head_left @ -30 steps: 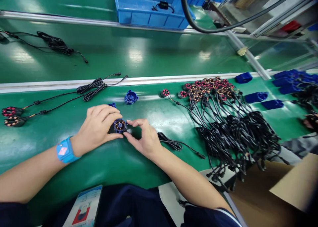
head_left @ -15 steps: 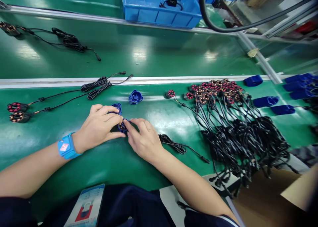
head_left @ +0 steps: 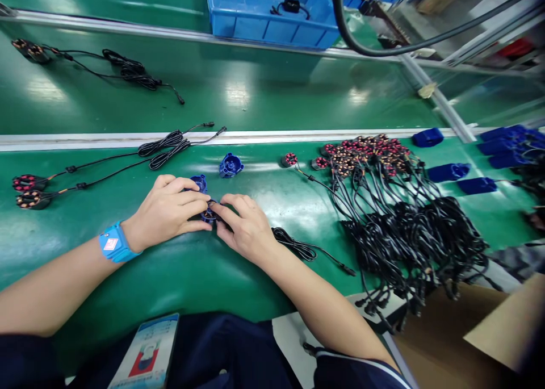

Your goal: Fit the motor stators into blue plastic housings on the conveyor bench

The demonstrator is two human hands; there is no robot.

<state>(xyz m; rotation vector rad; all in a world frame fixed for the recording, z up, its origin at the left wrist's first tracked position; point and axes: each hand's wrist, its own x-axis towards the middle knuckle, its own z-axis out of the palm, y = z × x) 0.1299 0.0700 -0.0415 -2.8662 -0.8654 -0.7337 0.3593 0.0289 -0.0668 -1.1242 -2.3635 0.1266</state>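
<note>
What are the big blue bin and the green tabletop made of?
The blue bin looks like moulded plastic with a satin finish, going by its ribbed walls. The green tabletop seems a smooth, glossy sheet, perhaps rubber or vinyl, given its bright, soft-edged reflections.

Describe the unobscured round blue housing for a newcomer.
On the green bench, find the left hand and right hand. Beyond them, short of the white strip, sits the blue housing. The hands partly hide its two blue neighbours, but not it.
</note>
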